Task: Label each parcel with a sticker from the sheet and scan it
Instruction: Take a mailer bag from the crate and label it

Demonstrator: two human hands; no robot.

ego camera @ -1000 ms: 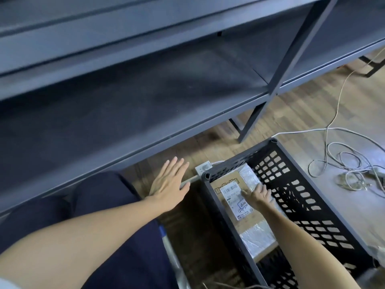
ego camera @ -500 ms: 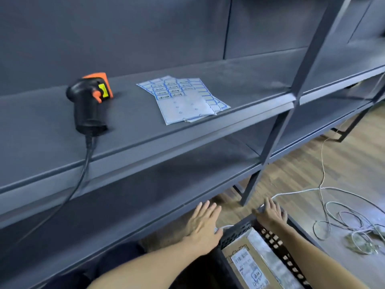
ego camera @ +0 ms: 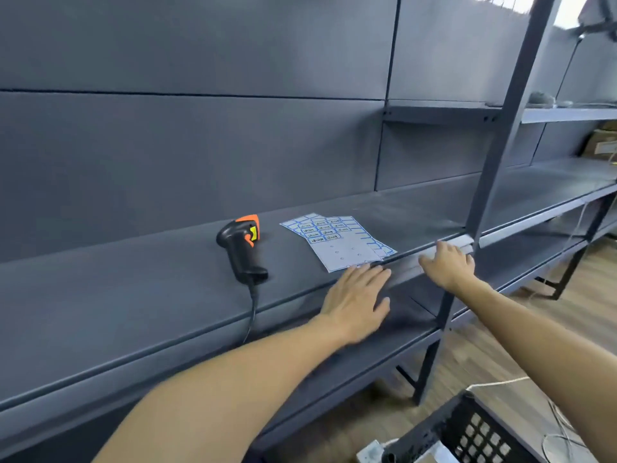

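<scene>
Both hands have come up from the black crate (ego camera: 467,432) on the floor to the front edge of the grey shelf (ego camera: 133,295), and the view has risen with them, so the crate that filled the lower part of the picture a second ago now shows only as a corner at the bottom, with the parcel inside it almost wholly out of sight. Taking the sticker sheet (ego camera: 337,240) as the landmark: it lies flat on the shelf, a few overlapping sheets fanned out, its blue-bordered labels toward the back and a bare stretch toward the front edge. The left hand (ego camera: 357,302) is just in front of the sheet's near corner, fingers straight and spread, fingertips at or very near the paper; whether they touch it I cannot tell. It holds nothing. The right hand (ego camera: 449,262) is just to the right of the sheet, at the shelf's front lip beside the upright post (ego camera: 494,155), fingers loosely extended and likewise holding nothing; half a second ago it was down at the crate's rim. The scanner (ego camera: 243,248), black with an orange head, rests on the shelf to the left of the sheet, apart from it, with its cable (ego camera: 252,309) dropping over the shelf edge. Neither hand touches the scanner.
</scene>
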